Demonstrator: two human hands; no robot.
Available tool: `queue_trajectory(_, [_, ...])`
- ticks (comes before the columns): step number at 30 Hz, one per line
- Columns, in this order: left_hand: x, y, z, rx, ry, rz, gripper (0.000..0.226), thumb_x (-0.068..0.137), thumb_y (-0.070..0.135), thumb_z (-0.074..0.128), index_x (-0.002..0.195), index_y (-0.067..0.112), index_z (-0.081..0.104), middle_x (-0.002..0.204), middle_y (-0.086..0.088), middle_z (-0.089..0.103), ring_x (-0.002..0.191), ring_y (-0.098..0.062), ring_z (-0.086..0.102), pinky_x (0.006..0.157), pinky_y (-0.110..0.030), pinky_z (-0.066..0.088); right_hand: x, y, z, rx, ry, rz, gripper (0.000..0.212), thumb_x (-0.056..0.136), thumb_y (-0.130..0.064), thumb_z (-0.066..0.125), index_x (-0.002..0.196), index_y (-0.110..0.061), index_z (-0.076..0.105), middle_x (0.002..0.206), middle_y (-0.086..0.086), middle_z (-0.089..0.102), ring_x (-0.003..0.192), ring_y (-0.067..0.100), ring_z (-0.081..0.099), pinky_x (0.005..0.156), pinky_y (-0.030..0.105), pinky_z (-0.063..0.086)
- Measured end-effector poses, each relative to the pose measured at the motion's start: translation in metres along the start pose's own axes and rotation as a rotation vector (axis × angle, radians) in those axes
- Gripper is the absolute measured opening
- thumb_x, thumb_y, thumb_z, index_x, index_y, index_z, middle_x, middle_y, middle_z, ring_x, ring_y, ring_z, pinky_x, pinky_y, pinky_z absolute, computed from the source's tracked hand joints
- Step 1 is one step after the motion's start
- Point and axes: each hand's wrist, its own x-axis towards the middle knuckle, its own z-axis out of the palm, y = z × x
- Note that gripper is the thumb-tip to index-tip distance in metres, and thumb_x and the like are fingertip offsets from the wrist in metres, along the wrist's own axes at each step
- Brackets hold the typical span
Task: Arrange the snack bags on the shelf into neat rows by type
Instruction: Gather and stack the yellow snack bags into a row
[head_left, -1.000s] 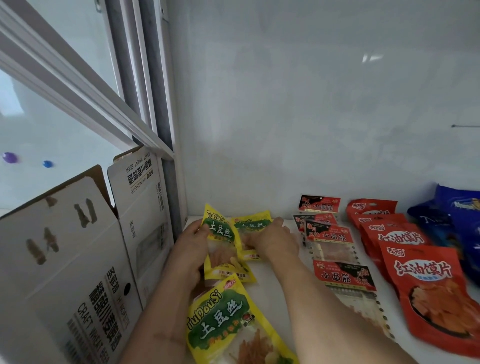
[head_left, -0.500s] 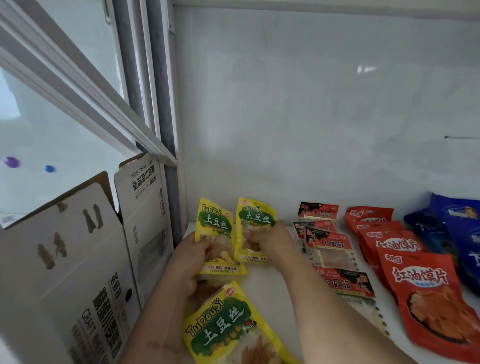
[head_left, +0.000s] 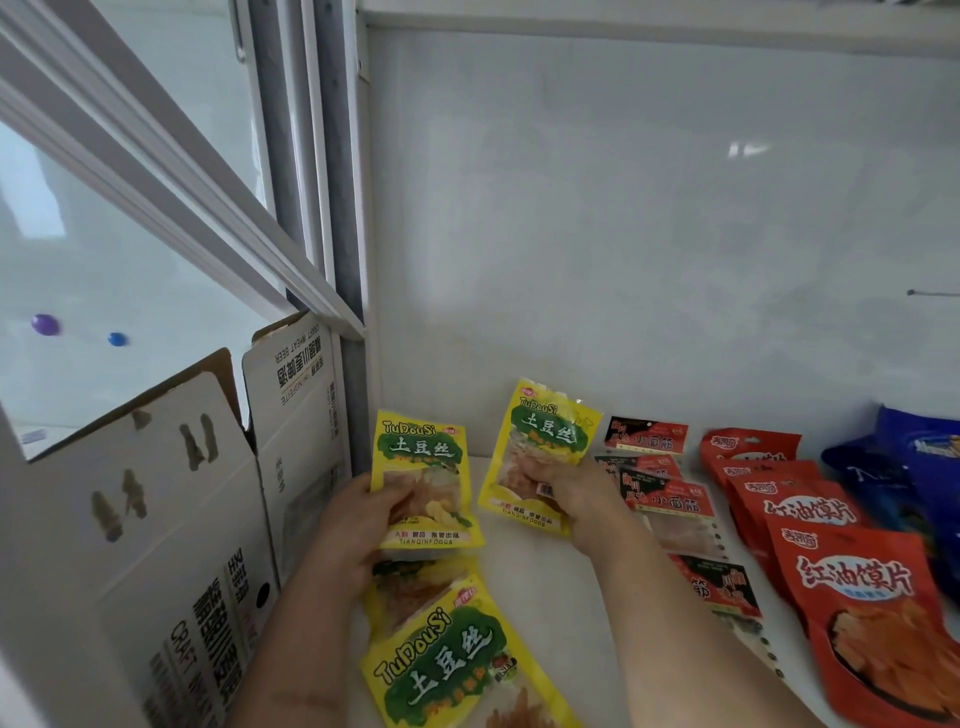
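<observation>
Stood at far left: an opened white-and-brown cardboard box (head_left: 156, 545) printed with black text, flaps up, just beside the grey metal shelf post (head_left: 356, 457). Held upright in the left hand (head_left: 358, 525) — a small yellow-and-green plastic snack bag (head_left: 423, 478), thumb across its front, fingers curled behind its lower edge. Lay beneath that hand on the white shelf surface (head_left: 545, 597): a second yellow bag, partly hidden (head_left: 410, 592), and nearer the camera a larger-looking yellow bag of the same print (head_left: 452, 670), tilted. Gripped in the right hand (head_left: 571, 493), another yellow-and-green bag (head_left: 540, 452), raised and leaning right, its bottom edge pinched under curled fingers; well apart from the left hand's bag, white shelf showing between them. Ran back to front just right of that hand — a row of small red-and-black snack packets with clear windows (head_left: 670, 509), overlapping. Followed further right by a row of bigger red pouches with white lettering (head_left: 852, 597), overlapping likewise. Sat at the far right edge: dark blue bags (head_left: 919, 467), cut off by the frame.
</observation>
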Motion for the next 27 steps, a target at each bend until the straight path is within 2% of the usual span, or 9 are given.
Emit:
queue_trajectory(6, [-0.003, 0.003, -0.001, -0.064, -0.042, 0.032, 0.012, 0.090, 0.011, 0.071, 0.102, 0.009, 0.071, 0.093, -0.016, 0.078, 0.079, -0.032, 0.073, 0.082, -0.048, 0.057, 0.005, 0.000, 0.006, -0.103, 0.004, -0.009, 0.022, 0.086, 0.005, 0.069, 0.104, -0.007, 0.073, 0.088, 0.008, 0.076, 0.078, 0.023, 0.073, 0.070, 0.037, 0.060])
queue_trajectory(8, [-0.002, 0.002, 0.000, -0.066, -0.043, 0.033, 0.014, 0.090, 0.011, 0.071, 0.104, 0.008, 0.071, 0.094, -0.016, 0.078, 0.084, -0.035, 0.073, 0.082, -0.049, 0.058, 0.003, -0.001, 0.006, -0.207, 0.017, -0.046, 0.019, 0.084, 0.007, 0.069, 0.094, -0.009, 0.071, 0.078, 0.001, 0.072, 0.064, 0.010, 0.068, 0.052, 0.019, 0.054])
queue_trajectory(10, [-0.001, 0.000, 0.001, -0.042, -0.047, 0.037, 0.017, 0.091, 0.011, 0.070, 0.107, 0.008, 0.070, 0.095, -0.016, 0.078, 0.087, -0.037, 0.073, 0.081, -0.050, 0.059, 0.003, 0.000, 0.008, -0.366, 0.047, -0.075, 0.018, 0.083, 0.001, 0.072, 0.091, -0.015, 0.068, 0.075, -0.003, 0.067, 0.059, 0.003, 0.059, 0.040, 0.012, 0.041])
queue_trajectory(14, [0.001, -0.002, 0.001, -0.001, -0.034, 0.055, 0.014, 0.091, 0.010, 0.069, 0.105, 0.008, 0.070, 0.091, -0.015, 0.078, 0.082, -0.035, 0.074, 0.083, -0.051, 0.058, 0.011, 0.004, 0.020, -0.665, 0.089, -0.077, 0.021, 0.075, -0.012, 0.071, 0.096, -0.008, 0.069, 0.091, 0.009, 0.074, 0.083, 0.025, 0.070, 0.060, 0.027, 0.052])
queue_trajectory(18, [0.000, -0.001, 0.005, 0.025, -0.025, 0.069, 0.014, 0.092, 0.009, 0.068, 0.106, 0.008, 0.071, 0.091, -0.015, 0.078, 0.085, -0.035, 0.075, 0.083, -0.052, 0.059, 0.022, 0.013, 0.022, -0.671, 0.128, -0.011, 0.042, 0.070, -0.022, 0.069, 0.108, -0.007, 0.064, 0.099, 0.011, 0.072, 0.092, 0.028, 0.069, 0.065, 0.028, 0.047])
queue_trajectory(21, [-0.003, 0.000, 0.015, 0.025, -0.050, 0.068, 0.014, 0.093, 0.008, 0.066, 0.106, 0.009, 0.071, 0.093, -0.015, 0.078, 0.085, -0.035, 0.075, 0.077, -0.045, 0.060, 0.021, 0.011, 0.022, -0.566, 0.159, 0.023, 0.041, 0.084, -0.021, 0.066, 0.119, -0.002, 0.056, 0.115, 0.014, 0.067, 0.105, 0.031, 0.065, 0.072, 0.030, 0.047])
queue_trajectory(23, [-0.004, 0.001, 0.025, 0.051, -0.065, 0.067, 0.015, 0.093, 0.006, 0.066, 0.107, 0.010, 0.070, 0.095, -0.014, 0.078, 0.088, -0.035, 0.075, 0.076, -0.043, 0.061, 0.020, 0.007, 0.019, -0.516, 0.177, 0.037, 0.039, 0.096, -0.026, 0.054, 0.125, 0.000, 0.054, 0.124, 0.017, 0.063, 0.112, 0.035, 0.062, 0.086, 0.035, 0.052])
queue_trajectory(25, [-0.003, 0.000, 0.038, 0.098, -0.080, 0.089, 0.016, 0.092, 0.006, 0.067, 0.108, 0.011, 0.069, 0.096, -0.012, 0.078, 0.089, -0.033, 0.075, 0.079, -0.045, 0.061, 0.016, 0.002, 0.015, -0.526, 0.185, 0.027, 0.037, 0.103, -0.021, 0.038, 0.133, -0.002, 0.049, 0.131, 0.022, 0.055, 0.119, 0.037, 0.056, 0.097, 0.036, 0.048])
queue_trajectory(27, [-0.004, -0.002, 0.051, 0.177, -0.112, 0.129, 0.019, 0.087, 0.012, 0.070, 0.105, 0.016, 0.071, 0.097, -0.009, 0.078, 0.089, -0.031, 0.075, 0.085, -0.051, 0.060, 0.012, -0.004, 0.010, -0.484, 0.234, 0.013, 0.038, 0.104, -0.017, 0.029, 0.137, -0.005, 0.043, 0.134, 0.024, 0.050, 0.122, 0.038, 0.051, 0.092, 0.034, 0.043])
